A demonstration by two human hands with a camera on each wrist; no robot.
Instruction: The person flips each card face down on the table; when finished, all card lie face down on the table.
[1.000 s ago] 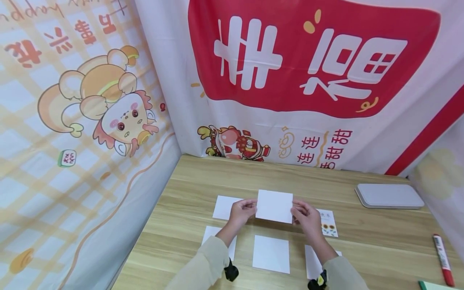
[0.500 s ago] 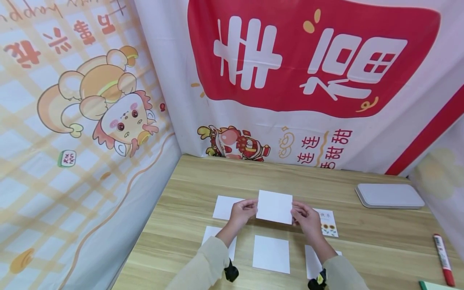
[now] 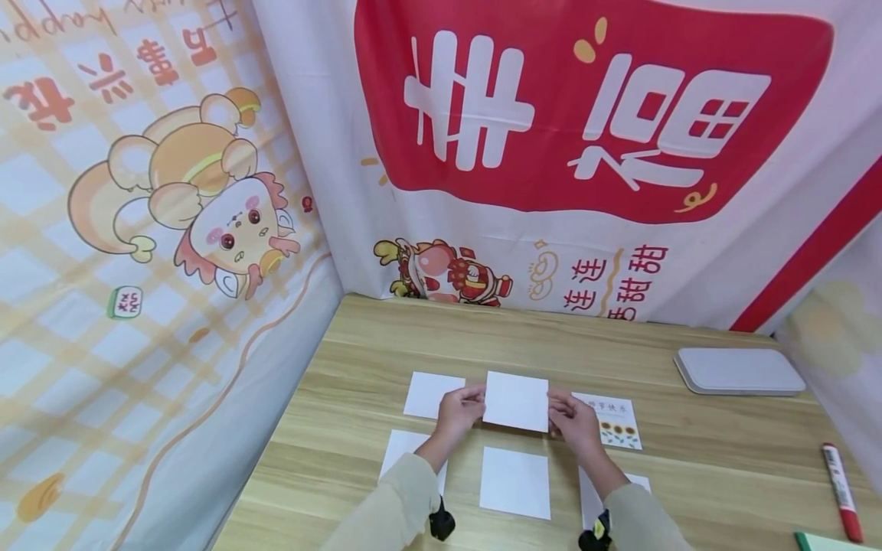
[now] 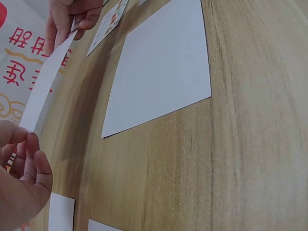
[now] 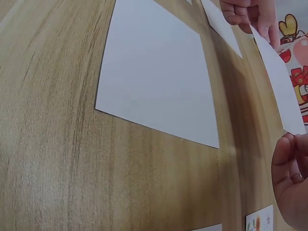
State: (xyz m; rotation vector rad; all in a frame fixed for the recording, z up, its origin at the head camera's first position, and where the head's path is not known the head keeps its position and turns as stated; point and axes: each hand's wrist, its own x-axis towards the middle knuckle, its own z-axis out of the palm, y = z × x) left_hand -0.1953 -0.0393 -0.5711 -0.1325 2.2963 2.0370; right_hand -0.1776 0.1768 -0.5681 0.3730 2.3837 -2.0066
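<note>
Both hands hold one blank white card (image 3: 516, 401) just above the tabletop (image 3: 386, 337), in the middle of the far row of cards. The left hand (image 3: 458, 411) pinches the card's left edge between thumb and fingers, and the right hand (image 3: 572, 419) pinches its right edge the same way; the wrist views show the card edge-on, stretched between the two sets of fingertips and clear of the wood. Left of it a second white card (image 3: 432, 393) lies flat, partly behind the left hand. To the right, just beside the right hand, lies a printed card (image 3: 615, 420) with sunflowers and a line of text, face up. In the near row a white card (image 3: 515, 482) lies flat straight below the held one, another (image 3: 398, 451) lies under the left forearm, and a third (image 3: 634, 485) shows at the right sleeve. Well apart to the right rest a grey flat case (image 3: 739, 371) and a red marker (image 3: 841, 490), with a green corner (image 3: 823, 542) at the frame's bottom edge. Printed cloth with red characters hangs behind the tabletop
</note>
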